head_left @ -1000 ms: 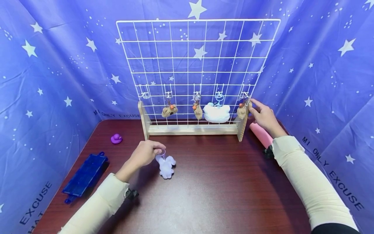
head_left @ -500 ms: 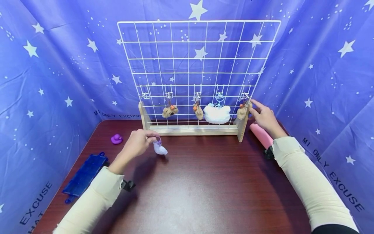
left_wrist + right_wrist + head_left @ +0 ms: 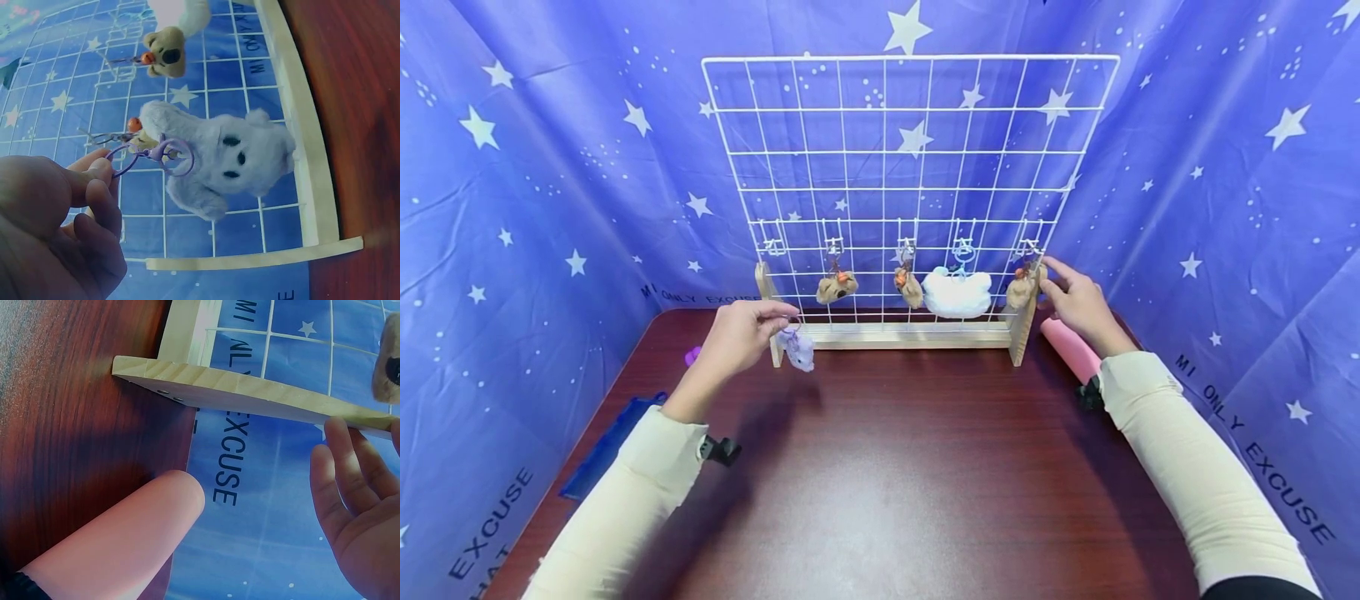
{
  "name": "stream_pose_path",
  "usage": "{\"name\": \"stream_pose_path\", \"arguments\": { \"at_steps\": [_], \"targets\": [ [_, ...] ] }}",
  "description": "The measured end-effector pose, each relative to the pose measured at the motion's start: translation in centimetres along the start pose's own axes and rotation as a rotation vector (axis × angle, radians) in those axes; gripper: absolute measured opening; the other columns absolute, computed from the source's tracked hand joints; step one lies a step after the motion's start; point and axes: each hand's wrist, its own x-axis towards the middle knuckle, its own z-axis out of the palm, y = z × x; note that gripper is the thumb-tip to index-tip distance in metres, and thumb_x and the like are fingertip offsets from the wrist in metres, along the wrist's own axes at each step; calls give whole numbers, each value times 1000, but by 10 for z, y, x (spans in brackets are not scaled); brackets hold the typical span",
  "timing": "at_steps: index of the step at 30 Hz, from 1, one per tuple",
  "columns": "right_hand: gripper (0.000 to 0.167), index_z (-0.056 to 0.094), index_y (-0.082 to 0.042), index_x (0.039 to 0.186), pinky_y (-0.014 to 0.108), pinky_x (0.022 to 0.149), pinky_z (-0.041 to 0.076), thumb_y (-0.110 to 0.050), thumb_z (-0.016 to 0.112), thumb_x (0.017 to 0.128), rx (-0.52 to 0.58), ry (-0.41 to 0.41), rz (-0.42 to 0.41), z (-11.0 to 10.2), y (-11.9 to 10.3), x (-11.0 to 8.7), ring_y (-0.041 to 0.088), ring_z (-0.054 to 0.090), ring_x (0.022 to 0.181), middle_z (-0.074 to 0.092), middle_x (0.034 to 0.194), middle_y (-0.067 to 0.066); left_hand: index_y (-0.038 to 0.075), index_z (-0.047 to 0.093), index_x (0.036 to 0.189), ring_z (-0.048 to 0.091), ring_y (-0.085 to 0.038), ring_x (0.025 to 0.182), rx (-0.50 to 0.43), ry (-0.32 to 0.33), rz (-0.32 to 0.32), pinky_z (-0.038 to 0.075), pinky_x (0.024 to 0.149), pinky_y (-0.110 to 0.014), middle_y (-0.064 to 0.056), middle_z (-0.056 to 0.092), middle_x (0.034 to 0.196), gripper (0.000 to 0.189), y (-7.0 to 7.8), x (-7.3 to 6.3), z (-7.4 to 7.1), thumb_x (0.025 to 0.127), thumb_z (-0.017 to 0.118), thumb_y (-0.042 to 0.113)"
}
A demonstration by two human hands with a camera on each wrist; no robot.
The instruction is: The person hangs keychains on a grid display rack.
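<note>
My left hand point(image 3: 733, 335) pinches the purple ring point(image 3: 129, 165) of a pale lavender plush dog-like keychain point(image 3: 247, 156). That plush hangs from it in front of the rack's left end, above the table. A white wire grid rack point(image 3: 883, 152) stands upright in a wooden base point(image 3: 910, 337). On its hooks hang a white plush keychain point(image 3: 957, 294) and several small brown plush keychains point(image 3: 837, 287). The leftmost hook point(image 3: 772, 247) bears nothing. My right hand point(image 3: 1075, 300) holds the top of the right wooden side post point(image 3: 1024, 329) between thumb and fingers.
On the table's left lie a blue translucent tray-like thing point(image 3: 610, 446) and a purple rubber duck point(image 3: 692, 356), both partly behind my left arm. A pink rounded object point(image 3: 125, 537) lies right of the rack, near my right wrist. Starry blue curtains point(image 3: 1210, 125) surround the table.
My left hand has moved away from me and slightly left, carrying the lavender plush keychain up toward the rack's left end. The plush has swung and turned. My right hand has stayed on the post.
</note>
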Motion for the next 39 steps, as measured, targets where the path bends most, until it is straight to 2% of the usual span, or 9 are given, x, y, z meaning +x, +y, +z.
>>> {"name": "stream_pose_path", "arguments": {
  "at_steps": [5,9,19,23,28,31,35,37,39],
  "targets": [
    [53,38,-22,159,40,66,62,-32,47,108,-5,9,2,0,0,-1,3,69,70,70,122,28,17,80,112,58,-15,61,-18,-8,-31,42,55,-30,-9,79,105,20,-1,11,-6,94,72,14],
    [53,39,-21,158,36,64,61,-33,47,108,-10,7,0,0,-1,-1,2,67,68,71,120,28,18,79,114,63,-12,61,-31,1,-55,45,56,-28,-9,79,102,20,-2,17,-11,96,70,15],
    [53,38,-22,159,40,65,62,-34,47,108,-12,1,-8,-1,-1,0,3,68,68,70,121,28,19,79,115,65,-20,67,-59,70,-63,45,59,-32,-10,79,98,21,-5,29,-17,96,70,15],
    [53,39,-22,158,35,63,61,-34,47,108,-13,5,-4,-1,0,-1,4,69,69,70,121,28,19,79,115,66,-16,64,-89,109,-87,47,59,-32,-10,79,95,20,-4,36,-21,97,70,16],
    [53,39,-21,158,31,61,60,-34,48,107,-12,8,-6,0,0,-1,3,68,68,71,118,29,19,79,115,58,-10,62,-112,173,-110,42,56,-27,-11,79,103,21,-3,42,-25,96,70,14],
    [53,39,-21,158,37,64,61,-33,48,108,-9,4,-11,0,1,-1,2,68,69,70,119,29,17,78,116,61,-11,63,-132,195,-112,41,52,-22,-13,79,106,22,-4,46,-27,96,69,12],
    [53,38,-21,159,45,68,62,-33,47,108,-6,0,-14,-1,0,-1,5,70,71,69,121,29,15,77,117,73,-20,69,-167,207,-133,42,47,-18,-17,78,107,22,-6,49,-30,98,67,11],
    [53,38,-21,159,43,67,62,-33,47,108,-4,-2,-14,-1,0,-1,7,71,72,69,122,30,17,77,118,75,-22,69,-163,216,-147,43,47,-19,-17,78,105,23,-7,51,-31,98,67,12],
    [53,38,-21,159,37,64,62,-33,47,108,0,-4,-13,-1,-1,-1,8,71,72,69,123,30,19,77,118,72,-17,65,-151,225,-157,42,47,-20,-16,78,102,23,-7,53,-33,98,67,13]
  ]
}}
